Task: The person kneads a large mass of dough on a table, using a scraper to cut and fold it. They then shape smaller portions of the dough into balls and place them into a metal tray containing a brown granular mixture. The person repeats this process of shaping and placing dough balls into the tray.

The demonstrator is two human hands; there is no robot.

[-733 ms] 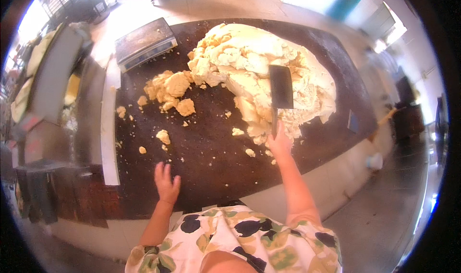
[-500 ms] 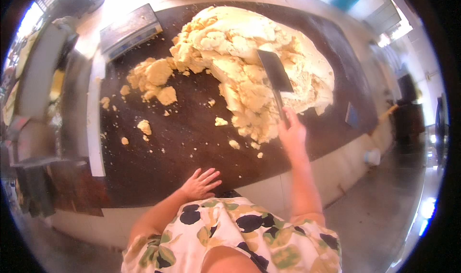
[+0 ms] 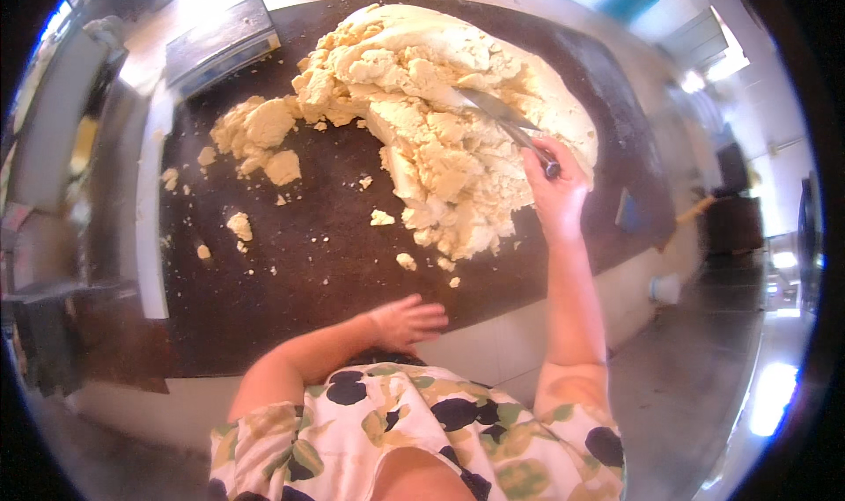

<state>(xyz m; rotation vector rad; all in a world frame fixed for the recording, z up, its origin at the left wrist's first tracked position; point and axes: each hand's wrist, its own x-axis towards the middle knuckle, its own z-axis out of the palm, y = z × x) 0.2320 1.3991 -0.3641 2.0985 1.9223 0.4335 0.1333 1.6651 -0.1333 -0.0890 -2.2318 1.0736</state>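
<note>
A big mound of crumbly, pale yellow dough (image 3: 440,149) covers the far middle and right of the dark work table (image 3: 299,307). My right hand (image 3: 560,184) is closed round the handle of a cleaver (image 3: 500,112) with a broad metal blade. The blade is tilted against the top of the dough, and its far end meets the mound. Close to my body at the table's near edge, my left hand (image 3: 410,323) has its fingers stretched out and holds nothing. Smaller lumps of dough (image 3: 260,131) lie left of the mound, with crumbs scattered nearer to me.
A flat metal scale-like box (image 3: 220,47) stands at the table's far left corner. Along the left side runs a pale raised edge (image 3: 151,237). A small blue flat piece (image 3: 627,210) lies near the right edge. Beyond are blurred shelves and equipment.
My right hand has moved up and to the right, turning the cleaver so its blade tilts on edge into the dough. The left hand has shifted slightly rightward.
</note>
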